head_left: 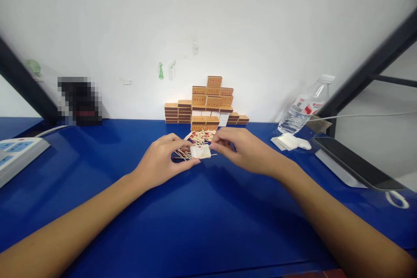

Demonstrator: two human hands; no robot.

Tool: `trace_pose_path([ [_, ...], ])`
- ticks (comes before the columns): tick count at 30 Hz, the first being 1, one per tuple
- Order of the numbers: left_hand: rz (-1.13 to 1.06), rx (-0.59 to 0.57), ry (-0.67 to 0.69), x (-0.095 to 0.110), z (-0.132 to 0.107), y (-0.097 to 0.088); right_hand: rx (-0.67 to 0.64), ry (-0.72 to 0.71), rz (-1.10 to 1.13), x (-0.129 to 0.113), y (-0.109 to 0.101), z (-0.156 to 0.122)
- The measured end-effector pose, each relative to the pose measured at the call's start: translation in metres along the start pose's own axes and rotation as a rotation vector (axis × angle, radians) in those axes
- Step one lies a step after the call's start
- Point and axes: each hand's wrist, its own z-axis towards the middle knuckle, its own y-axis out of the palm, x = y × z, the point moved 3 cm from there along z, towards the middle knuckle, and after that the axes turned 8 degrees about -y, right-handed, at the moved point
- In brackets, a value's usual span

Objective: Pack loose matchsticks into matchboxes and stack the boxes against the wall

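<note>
A small white matchbox tray (199, 151), its inside facing up, is held between the thumb and fingers of my left hand (166, 156) at its left side. Something pale, perhaps a match, lies in the tray; it is too small to be sure. My right hand (233, 145) is closed in a pinch just right of the tray. What its fingertips hold, if anything, I cannot make out. Loose red-tipped matches (198, 137) lie in a pile behind and left of the tray. Behind the pile stand stacked orange-brown matchboxes (213, 102), with some white pieces among them.
On the blue table (195, 226), a power strip (19, 156) stands at the left and a dark, blurred-out object (84, 102) near the wall. To the right are a water bottle (304, 106), a white case (288, 142) and a phone (358, 163) propped at a slant.
</note>
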Motion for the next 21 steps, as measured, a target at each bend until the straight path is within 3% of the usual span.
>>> trace_pose_path([
  [5, 0.009, -0.015, 0.003, 0.002, 0.0, 0.0, -0.028, -0.069, -0.024, -0.004, 0.01, 0.0],
  [12, -0.011, -0.027, 0.007, 0.001, 0.0, 0.001, 0.032, -0.067, 0.005, 0.0, 0.009, -0.001],
  [21, -0.005, -0.04, 0.008, 0.002, 0.0, 0.002, -0.012, -0.133, -0.006, -0.005, 0.013, -0.002],
])
